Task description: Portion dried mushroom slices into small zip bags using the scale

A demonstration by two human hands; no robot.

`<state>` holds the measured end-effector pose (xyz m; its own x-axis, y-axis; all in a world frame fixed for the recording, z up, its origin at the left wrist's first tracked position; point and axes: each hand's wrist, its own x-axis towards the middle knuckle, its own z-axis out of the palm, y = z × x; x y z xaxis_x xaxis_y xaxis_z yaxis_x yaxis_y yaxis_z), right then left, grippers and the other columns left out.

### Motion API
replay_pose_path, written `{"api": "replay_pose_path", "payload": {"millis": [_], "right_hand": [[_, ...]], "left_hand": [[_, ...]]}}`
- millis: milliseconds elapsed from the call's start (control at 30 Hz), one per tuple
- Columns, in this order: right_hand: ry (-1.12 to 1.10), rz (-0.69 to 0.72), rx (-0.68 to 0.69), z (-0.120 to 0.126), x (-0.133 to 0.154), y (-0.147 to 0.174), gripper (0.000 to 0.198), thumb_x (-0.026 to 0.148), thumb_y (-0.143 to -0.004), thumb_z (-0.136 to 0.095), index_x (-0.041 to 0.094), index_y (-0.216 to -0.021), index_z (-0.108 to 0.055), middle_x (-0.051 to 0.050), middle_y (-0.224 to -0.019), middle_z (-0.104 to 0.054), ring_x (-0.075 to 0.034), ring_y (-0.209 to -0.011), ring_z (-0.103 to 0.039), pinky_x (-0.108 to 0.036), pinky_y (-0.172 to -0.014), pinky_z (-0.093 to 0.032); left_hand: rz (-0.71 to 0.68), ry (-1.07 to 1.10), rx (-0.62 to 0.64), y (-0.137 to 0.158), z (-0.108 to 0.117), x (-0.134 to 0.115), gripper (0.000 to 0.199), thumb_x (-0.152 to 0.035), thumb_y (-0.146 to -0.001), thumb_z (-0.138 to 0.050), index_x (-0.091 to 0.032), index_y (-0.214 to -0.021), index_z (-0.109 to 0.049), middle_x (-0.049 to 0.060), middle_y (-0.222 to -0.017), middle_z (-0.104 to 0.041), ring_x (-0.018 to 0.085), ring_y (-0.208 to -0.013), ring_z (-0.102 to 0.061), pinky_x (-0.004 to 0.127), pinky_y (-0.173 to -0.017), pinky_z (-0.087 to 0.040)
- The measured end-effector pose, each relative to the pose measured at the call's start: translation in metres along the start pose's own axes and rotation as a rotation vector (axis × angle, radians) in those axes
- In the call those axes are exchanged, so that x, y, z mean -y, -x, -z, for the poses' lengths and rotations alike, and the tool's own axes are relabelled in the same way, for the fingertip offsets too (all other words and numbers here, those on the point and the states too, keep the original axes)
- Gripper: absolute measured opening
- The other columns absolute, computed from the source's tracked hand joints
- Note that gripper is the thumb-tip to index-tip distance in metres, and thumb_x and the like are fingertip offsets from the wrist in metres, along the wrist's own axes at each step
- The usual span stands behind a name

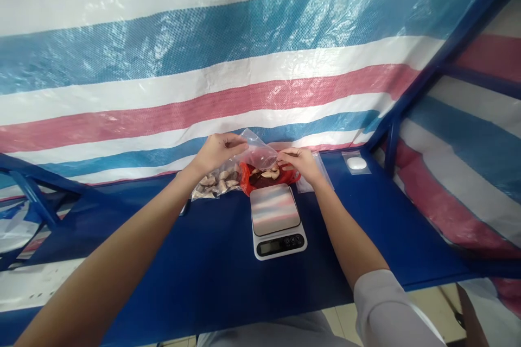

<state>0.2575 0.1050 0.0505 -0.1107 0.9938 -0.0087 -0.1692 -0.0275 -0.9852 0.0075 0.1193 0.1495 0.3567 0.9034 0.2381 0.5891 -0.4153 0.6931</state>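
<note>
My left hand (222, 150) pinches the upper left part of a clear plastic bag (258, 152), held up tilted above the table. On the bag's right side, the fingers of my right hand (299, 162) are closed at its edge. Below it lies an open red plastic bag (245, 180) with pale brownish pieces (271, 173) inside; their kind is unclear. Left of that rests a filled clear bag (217, 181) of similar chunks. Nearest to me is a white kitchen scale (275, 214) with a shiny plate and a dark display panel.
Flat clear bags (321, 173) lie right of the red bag, partly behind my right wrist. A white rounded object (357, 163) sits on a small clear bag farther right. Striped plastic sheeting (203, 81) rises behind the blue table (195, 271). A white power strip (36, 284) is at left.
</note>
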Motion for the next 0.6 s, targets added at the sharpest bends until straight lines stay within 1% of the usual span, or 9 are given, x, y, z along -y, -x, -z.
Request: {"api": "replay_pose_path", "payload": {"millis": [100,200,300,400,467,500,600], "right_hand": [[0.062,0.006,0.062,0.004,0.004,0.011,0.034,0.048,-0.066,-0.083,0.019,-0.082,-0.079,-0.005,-0.080,-0.077,-0.023,-0.077,-0.074,-0.037,-0.076,-0.063],[0.070,0.018,0.076,0.006,0.004,0.025,0.035,0.049,-0.067,-0.083,0.019,-0.086,-0.079,-0.006,-0.086,-0.078,-0.025,-0.084,-0.075,-0.038,-0.078,-0.062],[0.027,0.011,0.001,0.005,0.000,0.040,0.043,0.048,-0.064,-0.086,0.021,-0.096,-0.079,-0.006,-0.096,-0.078,-0.026,-0.092,-0.074,-0.038,-0.079,-0.063],[0.022,-0.004,-0.076,0.002,-0.009,0.054,0.044,0.051,-0.065,-0.085,0.020,-0.097,-0.079,-0.006,-0.093,-0.078,-0.025,-0.093,-0.074,-0.038,-0.081,-0.063],[0.030,0.015,-0.094,0.000,-0.016,0.059,0.046,0.055,-0.067,-0.083,0.019,-0.095,-0.079,-0.005,-0.089,-0.077,-0.024,-0.089,-0.074,-0.037,-0.080,-0.064],[0.030,0.030,-0.112,-0.001,-0.019,0.060,0.048,0.057,-0.066,-0.083,0.019,-0.095,-0.079,-0.005,-0.088,-0.077,-0.023,-0.086,-0.073,-0.037,-0.079,-0.064],[0.039,0.059,-0.159,-0.002,-0.026,0.063,0.053,0.060,-0.059,-0.085,0.019,-0.092,-0.080,-0.004,-0.086,-0.077,-0.019,-0.075,-0.071,-0.035,-0.074,-0.063]], "left_hand": [[0.050,0.055,0.035,0.009,-0.009,-0.006,0.039,-0.056,-0.077,-0.072,-0.018,-0.082,-0.079,0.005,-0.077,-0.074,0.019,-0.069,-0.065,0.027,-0.062,-0.047],[0.127,0.135,-0.004,0.022,-0.022,-0.009,0.041,-0.058,-0.075,-0.073,-0.017,-0.072,-0.077,0.004,-0.067,-0.071,0.019,-0.063,-0.063,0.026,-0.056,-0.045],[0.201,0.298,-0.075,0.036,-0.039,-0.008,0.043,-0.059,-0.072,-0.076,-0.017,-0.075,-0.077,0.005,-0.072,-0.073,0.020,-0.066,-0.064,0.027,-0.058,-0.049],[0.264,0.512,-0.208,0.051,-0.059,-0.002,0.044,-0.058,-0.068,-0.080,-0.015,-0.080,-0.078,0.006,-0.078,-0.075,0.021,-0.071,-0.066,0.029,-0.064,-0.053],[0.263,0.617,-0.281,0.059,-0.074,0.003,0.040,-0.054,-0.067,-0.082,-0.015,-0.079,-0.078,0.005,-0.076,-0.074,0.019,-0.072,-0.065,0.028,-0.069,-0.052],[0.254,0.654,-0.297,0.063,-0.080,0.005,0.038,-0.052,-0.068,-0.082,-0.015,-0.076,-0.077,0.005,-0.076,-0.073,0.018,-0.072,-0.065,0.028,-0.070,-0.052],[0.305,0.798,-0.329,0.072,-0.096,0.007,0.038,-0.051,-0.068,-0.082,-0.015,-0.073,-0.076,0.004,-0.074,-0.072,0.015,-0.069,-0.063,0.027,-0.068,-0.051]]}}
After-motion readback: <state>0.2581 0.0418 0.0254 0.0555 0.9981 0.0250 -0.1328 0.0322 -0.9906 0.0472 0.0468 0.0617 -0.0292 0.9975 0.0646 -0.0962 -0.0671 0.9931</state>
